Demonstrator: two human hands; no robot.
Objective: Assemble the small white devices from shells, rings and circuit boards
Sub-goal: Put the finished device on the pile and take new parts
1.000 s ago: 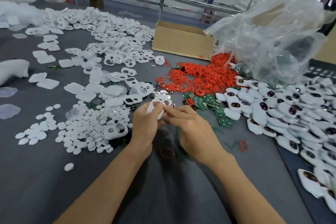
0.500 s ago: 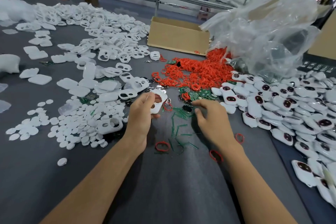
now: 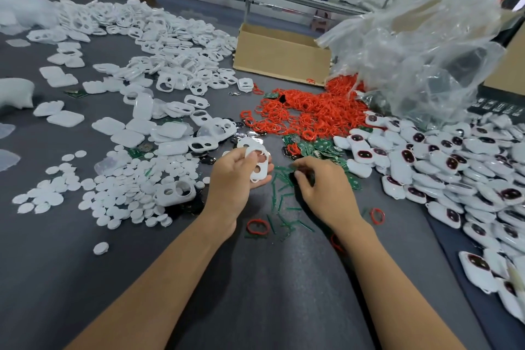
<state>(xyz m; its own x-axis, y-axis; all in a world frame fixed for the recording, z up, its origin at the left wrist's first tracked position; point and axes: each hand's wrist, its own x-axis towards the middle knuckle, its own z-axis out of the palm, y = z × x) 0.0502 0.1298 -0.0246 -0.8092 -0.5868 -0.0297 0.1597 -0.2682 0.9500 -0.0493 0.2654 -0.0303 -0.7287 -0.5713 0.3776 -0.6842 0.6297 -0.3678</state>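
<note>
Grey tabletop (image 3: 270,278) is crowded: just in front of the red ring heap (image 3: 309,113) my left hand (image 3: 230,179) grips a white shell (image 3: 264,163) between thumb and curled fingers. Further right along the heap's near edge, my right hand (image 3: 326,190) curls its fingers down into green circuit boards (image 3: 321,148) and offcuts (image 3: 279,193); I cannot tell whether they hold anything. My worry is pinching a sliver or two boards together, or tilting the shell until it slips.

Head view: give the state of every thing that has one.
left hand, grips the white shell.
white shell, held in the fingers.
right hand, fingers curled among green scraps; grasp unclear.
cardboard box, open on top.
plastic bag, crumpled.
loose red ring, lying flat, unheld.
</note>
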